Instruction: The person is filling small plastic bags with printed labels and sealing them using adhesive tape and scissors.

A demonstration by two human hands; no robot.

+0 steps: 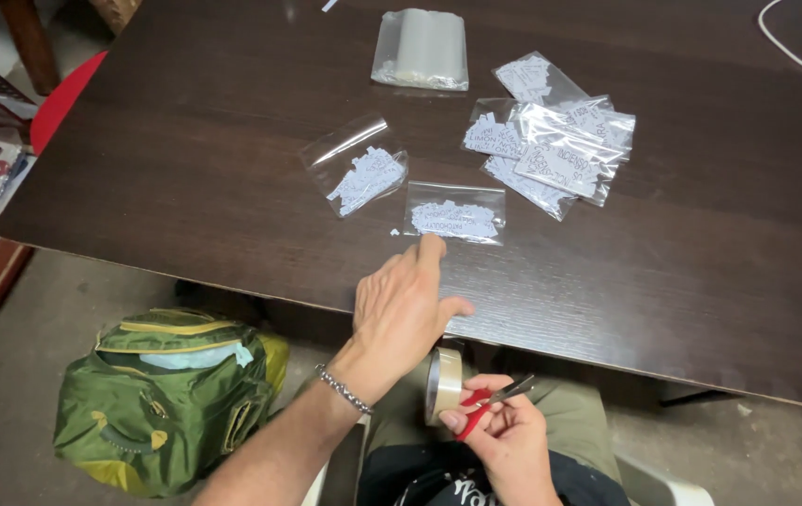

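Seated person at a dark wood-grain table [701, 281], seen from the head camera. The left hand [405, 305], open with fingers extended and holding nothing, reaches forward so that a fingertip touches or nearly touches the near edge of a small clear bag [454, 214] of white paper cut-outs. A second clear bag [356, 167] lies just to its left, a heap of filled bags [555, 141] lies to the right, and a stack of empty bags [421, 49] lies farther back. The right hand [504, 436], held low over the lap, is closed on red-handled scissors [493, 401] and on a roll of clear tape [443, 382] together.

Risk, as a judgement: the slick bag may slide away under a single fingertip, and a loose scrap beside it could scatter; the tape roll, sharing one grip with the scissors, could slip and fall to the floor.

Surroundings: bare grey floor, a green backpack [171, 398] at the left, a red seat [61, 98], and a white cord [794, 52] at the table's far corner
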